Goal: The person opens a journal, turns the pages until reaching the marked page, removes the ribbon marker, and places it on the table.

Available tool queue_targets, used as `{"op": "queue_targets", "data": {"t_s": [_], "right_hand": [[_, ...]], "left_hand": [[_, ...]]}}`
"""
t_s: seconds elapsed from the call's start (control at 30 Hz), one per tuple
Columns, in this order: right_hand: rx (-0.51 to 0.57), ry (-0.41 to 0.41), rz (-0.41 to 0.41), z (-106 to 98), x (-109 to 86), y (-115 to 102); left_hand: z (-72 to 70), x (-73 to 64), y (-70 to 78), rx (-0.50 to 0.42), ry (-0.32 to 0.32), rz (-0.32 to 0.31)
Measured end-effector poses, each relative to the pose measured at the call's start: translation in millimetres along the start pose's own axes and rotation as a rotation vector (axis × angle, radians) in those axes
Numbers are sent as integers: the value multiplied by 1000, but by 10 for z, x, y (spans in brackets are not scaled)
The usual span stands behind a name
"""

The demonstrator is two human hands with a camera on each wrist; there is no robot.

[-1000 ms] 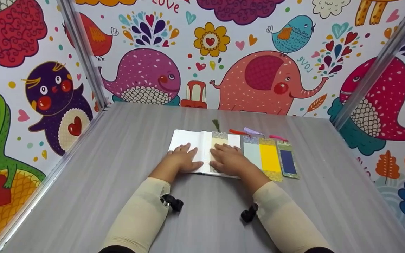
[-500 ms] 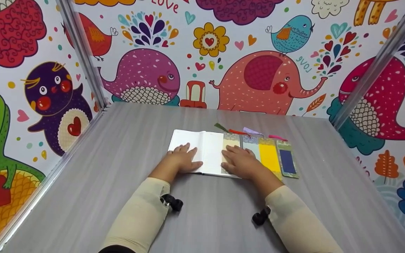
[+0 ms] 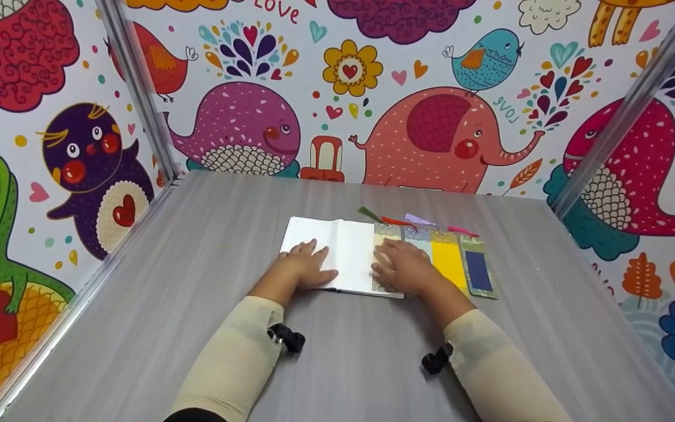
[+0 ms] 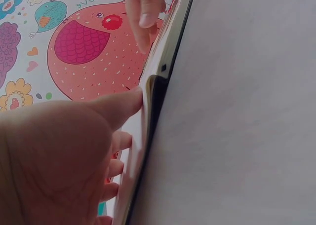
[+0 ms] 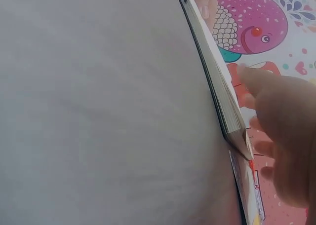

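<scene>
An open notebook [image 3: 352, 252] with blank white pages lies on the table. My left hand [image 3: 305, 266] rests spread on its left page, with the left thumb [image 4: 123, 106] at the lower edge in the left wrist view. Along the outer edge of the right page lies a cream bookmark [image 3: 389, 231] with a green tassel [image 3: 368, 214]. My right hand [image 3: 405, 266] is over this bookmark, fingers extended and covering its middle. From the right wrist, the same hand [image 5: 289, 126] shows beside the thick page block [image 5: 217, 72].
Right of the notebook lie a light blue bookmark [image 3: 418, 234], a yellow bookmark [image 3: 449, 261] and a green-edged bookmark [image 3: 479, 269] with a navy panel. Red [image 3: 397, 221], lavender [image 3: 419, 220] and pink tassels [image 3: 462, 230] point toward the back wall. Cartoon-printed walls enclose the grey table [image 3: 197, 234].
My right hand has slid right, and the cream bookmark has moved with it from near the spine to the page's outer edge. Its green tassel now slants left. My left hand has stayed put.
</scene>
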State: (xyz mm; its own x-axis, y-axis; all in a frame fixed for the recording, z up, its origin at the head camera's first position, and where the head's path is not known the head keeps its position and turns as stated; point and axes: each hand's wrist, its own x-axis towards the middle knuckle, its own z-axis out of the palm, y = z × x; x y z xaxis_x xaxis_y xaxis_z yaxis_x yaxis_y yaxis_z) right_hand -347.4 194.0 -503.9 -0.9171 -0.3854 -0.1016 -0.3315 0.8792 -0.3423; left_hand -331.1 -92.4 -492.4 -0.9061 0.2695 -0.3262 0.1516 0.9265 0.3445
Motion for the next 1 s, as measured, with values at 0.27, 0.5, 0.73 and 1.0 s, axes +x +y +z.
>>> {"op": "queue_targets", "data": {"t_s": [0.27, 0.5, 0.73, 1.0], "right_hand": [[27, 127, 275, -19, 157, 1], [28, 105, 352, -23, 221, -13], [265, 178, 364, -69, 220, -22], [617, 204, 422, -169, 220, 86]], "left_hand": [[7, 38, 8, 23, -25, -14], [23, 52, 0, 27, -21, -12], [8, 3, 1, 25, -2, 1], [7, -6, -10, 16, -1, 12]]}}
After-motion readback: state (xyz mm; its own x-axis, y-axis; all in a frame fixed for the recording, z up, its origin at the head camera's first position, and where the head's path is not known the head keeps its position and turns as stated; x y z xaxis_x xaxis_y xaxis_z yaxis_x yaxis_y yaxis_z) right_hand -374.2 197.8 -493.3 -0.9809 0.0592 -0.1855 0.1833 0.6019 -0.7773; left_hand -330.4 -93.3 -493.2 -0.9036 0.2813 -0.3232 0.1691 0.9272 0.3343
